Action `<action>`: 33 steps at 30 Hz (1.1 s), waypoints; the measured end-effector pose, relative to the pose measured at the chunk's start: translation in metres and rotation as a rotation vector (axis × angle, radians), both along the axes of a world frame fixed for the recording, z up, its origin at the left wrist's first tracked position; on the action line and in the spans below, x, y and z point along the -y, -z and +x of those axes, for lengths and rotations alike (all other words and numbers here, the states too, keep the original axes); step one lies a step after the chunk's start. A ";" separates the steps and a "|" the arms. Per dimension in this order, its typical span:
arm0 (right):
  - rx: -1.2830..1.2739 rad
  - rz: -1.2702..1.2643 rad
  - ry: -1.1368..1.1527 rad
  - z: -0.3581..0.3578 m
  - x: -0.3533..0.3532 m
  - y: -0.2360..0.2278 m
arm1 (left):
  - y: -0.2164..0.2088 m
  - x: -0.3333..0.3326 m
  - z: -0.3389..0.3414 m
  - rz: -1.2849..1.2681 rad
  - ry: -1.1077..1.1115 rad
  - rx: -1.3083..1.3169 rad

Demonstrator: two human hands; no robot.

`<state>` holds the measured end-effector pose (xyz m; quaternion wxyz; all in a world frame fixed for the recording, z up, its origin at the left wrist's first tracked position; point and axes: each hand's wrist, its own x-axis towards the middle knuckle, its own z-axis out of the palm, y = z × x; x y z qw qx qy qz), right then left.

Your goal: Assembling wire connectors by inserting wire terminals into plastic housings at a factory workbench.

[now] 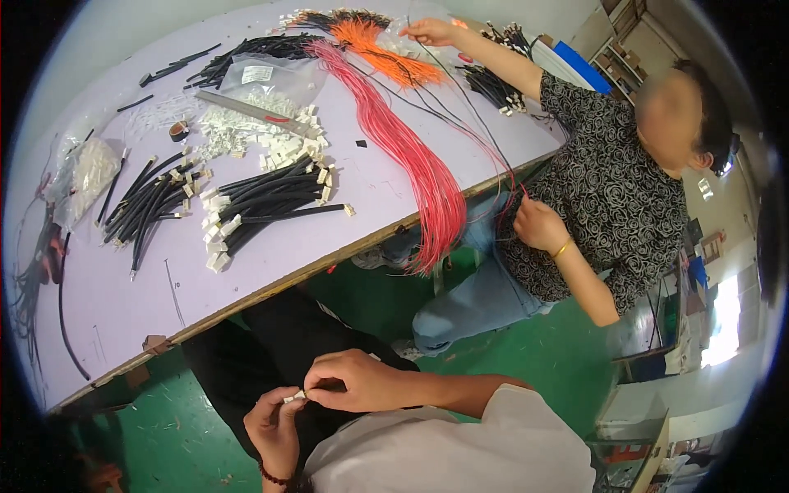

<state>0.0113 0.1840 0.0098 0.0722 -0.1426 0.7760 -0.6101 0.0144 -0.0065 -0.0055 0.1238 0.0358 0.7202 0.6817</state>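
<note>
Left hand: the person's left hand (273,431), a beaded bracelet (273,476) at its wrist, has thumb and index finger pinching a small white connector (293,398).
Right hand: the right hand (357,382) comes in from the other side, its thumb and index fingertips pressed together at the connector's right end; whether they grip the housing or something at its end is too small to tell.
Connector: between the two hands, above the black trousers (288,345), off the table.
Table edge: the pale worktable (119,308) stands beyond the knees, over a green floor (509,361).
Near bundles: two heaps of black sleeved cables with white end connectors, the right heap (275,193) thicker than the left heap (152,201).
Loose housings: a white connector pile (234,131) behind them, with a steel ruler (246,108) lying across it and a black tape roll (178,130) just left.
Wires: long pink-red wires (403,152) hang over the edge; orange wires (386,57) lie farther back.
Co-worker: seated at the right, one hand (538,226) pinching thin wires, the other hand (429,33) stretched over the table's far side, its finger state unclear.
</note>
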 end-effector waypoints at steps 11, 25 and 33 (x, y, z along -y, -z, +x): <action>-0.031 0.092 -0.029 0.003 0.009 -0.001 | 0.005 0.010 0.003 -0.058 0.077 -0.091; 0.103 -0.003 0.026 -0.019 0.008 -0.015 | 0.000 0.006 -0.022 0.224 0.035 0.026; 0.196 -0.054 -0.009 -0.025 0.013 -0.013 | 0.008 0.013 -0.020 0.461 0.047 0.138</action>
